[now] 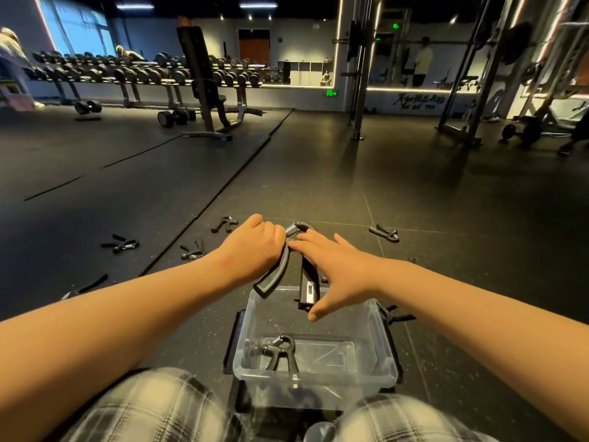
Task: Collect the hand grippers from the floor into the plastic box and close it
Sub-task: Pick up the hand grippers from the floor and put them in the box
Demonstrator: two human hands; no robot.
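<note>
A clear plastic box [381,352] stands on the floor between my knees, with one black hand gripper [280,350] lying inside it. Above the box's far rim my left hand [251,247] is shut on another black hand gripper [287,266], holding it near its spring with the handles hanging down. My right hand [334,266] is spread, fingers apart, resting against that same gripper from the right. Several more hand grippers lie on the floor: far left [122,244], left [192,250], ahead [224,224], ahead right [384,232] and beside the box [395,315].
A dark lid [231,342] lies under the box, showing at its left side. A dumbbell rack [143,73] and a bench [207,90] stand far left, steel rack frames [478,74] far right. A person stands in the far background.
</note>
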